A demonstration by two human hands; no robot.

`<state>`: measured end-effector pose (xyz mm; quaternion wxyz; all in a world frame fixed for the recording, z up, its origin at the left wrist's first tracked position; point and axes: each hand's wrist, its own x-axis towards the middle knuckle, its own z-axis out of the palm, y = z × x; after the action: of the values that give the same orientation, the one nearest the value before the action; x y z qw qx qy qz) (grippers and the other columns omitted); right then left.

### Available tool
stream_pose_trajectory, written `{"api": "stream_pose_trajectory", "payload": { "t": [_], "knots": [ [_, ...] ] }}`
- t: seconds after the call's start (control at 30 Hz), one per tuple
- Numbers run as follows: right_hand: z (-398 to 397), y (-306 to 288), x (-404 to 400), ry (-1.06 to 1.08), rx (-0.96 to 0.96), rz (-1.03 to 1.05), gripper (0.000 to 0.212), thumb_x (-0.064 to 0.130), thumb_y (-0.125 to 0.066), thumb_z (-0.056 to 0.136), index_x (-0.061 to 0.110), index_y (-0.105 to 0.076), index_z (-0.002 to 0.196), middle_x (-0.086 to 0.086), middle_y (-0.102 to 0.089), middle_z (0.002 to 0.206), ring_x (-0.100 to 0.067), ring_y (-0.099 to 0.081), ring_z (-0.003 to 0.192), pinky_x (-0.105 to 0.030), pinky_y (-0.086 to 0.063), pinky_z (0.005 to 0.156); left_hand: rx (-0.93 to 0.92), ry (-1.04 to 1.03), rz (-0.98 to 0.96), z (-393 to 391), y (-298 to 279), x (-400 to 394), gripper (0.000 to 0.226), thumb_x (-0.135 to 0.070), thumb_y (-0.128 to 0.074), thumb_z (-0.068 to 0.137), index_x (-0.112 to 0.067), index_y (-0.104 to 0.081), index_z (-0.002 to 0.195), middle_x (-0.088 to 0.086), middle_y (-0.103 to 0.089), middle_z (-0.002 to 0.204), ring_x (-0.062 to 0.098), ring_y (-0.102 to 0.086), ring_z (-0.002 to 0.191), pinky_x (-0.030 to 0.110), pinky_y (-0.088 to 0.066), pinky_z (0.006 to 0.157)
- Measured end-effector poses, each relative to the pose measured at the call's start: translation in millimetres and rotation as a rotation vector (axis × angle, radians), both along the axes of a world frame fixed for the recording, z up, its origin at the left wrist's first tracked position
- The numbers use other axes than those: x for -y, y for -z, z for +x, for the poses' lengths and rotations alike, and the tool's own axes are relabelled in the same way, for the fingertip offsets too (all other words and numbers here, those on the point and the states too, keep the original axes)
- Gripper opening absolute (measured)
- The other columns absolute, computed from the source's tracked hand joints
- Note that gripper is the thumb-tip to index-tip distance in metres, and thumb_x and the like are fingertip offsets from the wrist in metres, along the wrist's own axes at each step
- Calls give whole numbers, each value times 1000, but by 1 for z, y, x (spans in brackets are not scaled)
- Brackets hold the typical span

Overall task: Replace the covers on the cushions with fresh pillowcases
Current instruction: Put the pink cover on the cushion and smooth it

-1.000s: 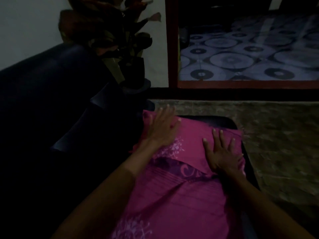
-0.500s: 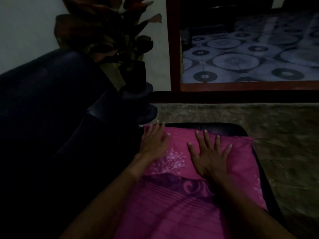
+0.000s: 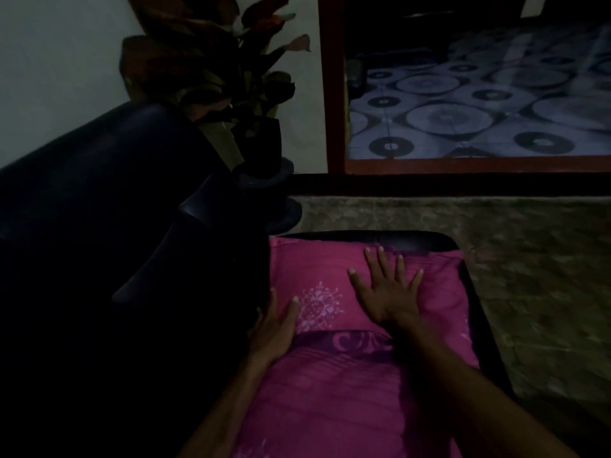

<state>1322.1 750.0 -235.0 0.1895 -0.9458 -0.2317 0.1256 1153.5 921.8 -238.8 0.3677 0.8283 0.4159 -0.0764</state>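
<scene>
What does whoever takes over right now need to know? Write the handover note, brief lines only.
Left hand: open, lying along the left edge of the pink cushion, next to the dark sofa arm.
Right hand: open, fingers spread, pressing flat on the far end of the cushion.
Cushion: lies on the dark sofa seat, already inside the pink floral pillowcase.
Done: this cover appears fitted and is being smoothed.
Left: finish smoothing; no other cushions or spare pillowcases are in view, so check for them.
</scene>
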Motion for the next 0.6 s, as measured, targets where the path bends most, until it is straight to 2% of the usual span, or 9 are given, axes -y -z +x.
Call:
{"api": "stream_pose_trajectory", "payload": {
  "t": [0.07,0.17,0.27,0.33,0.37,0.43,0.5,0.6],
  "knots": [
    [-7,-4,0,-24,-4,-26,79,79,-9,92,42,9,159,12,17,167,-25,20,154,-64,19,116,11,-18,-43,-3,-1,-4,82,-80,-23,90,-42,4,158,11,-15,166,39,-22,149,47,-17,122],
    [-13,-21,12,-3,-30,-55,81,79,-12,93,37,6,161,9,12,169,-29,16,155,-69,13,116,5,61,-25,-11,-15,-13,86,-82,-27,89,-38,-5,159,4,-25,164,34,-32,146,41,-23,120],
    [-43,-30,29,42,-43,6,81,79,-19,93,37,-2,161,11,9,169,-35,13,154,-73,13,112,-11,108,-127,-33,-17,-17,110,-99,-23,68,-38,-12,159,-2,-28,163,27,-36,144,39,-24,121],
    [-72,-20,45,63,-33,47,79,79,-20,93,42,-2,160,14,11,168,-30,15,155,-71,13,114,2,134,-175,-38,-18,-21,120,-104,-22,58,-38,-14,158,-3,-29,162,25,-36,144,38,-24,121],
    [-82,-14,56,63,-39,55,78,78,-22,94,42,-2,160,14,11,168,-27,15,155,-69,11,116,2,141,-175,-36,-22,-18,117,-103,-23,61,-37,-16,158,-2,-29,162,25,-36,144,38,-24,121],
    [-81,-7,72,54,-82,77,80,77,-25,94,40,-3,161,12,7,169,-25,12,155,-66,8,119,3,91,-34,-33,-33,-8,103,-94,-22,76,-32,-20,158,3,-30,162,30,-37,144,44,-26,120],
    [-82,-10,88,64,-126,70,86,86,-21,87,43,-7,160,11,4,170,-28,7,156,-66,8,119,22,112,106,-34,-39,4,104,-93,-12,74,-32,-22,157,6,-28,163,32,-33,146,51,-23,120],
    [-114,-1,108,38,-121,131,97,97,-9,74,49,-8,158,12,2,169,-25,3,156,-65,3,120,-2,263,168,-45,-23,30,102,-91,-5,76,-33,-13,160,1,-9,167,29,-8,154,53,-4,123]
  ]
}}
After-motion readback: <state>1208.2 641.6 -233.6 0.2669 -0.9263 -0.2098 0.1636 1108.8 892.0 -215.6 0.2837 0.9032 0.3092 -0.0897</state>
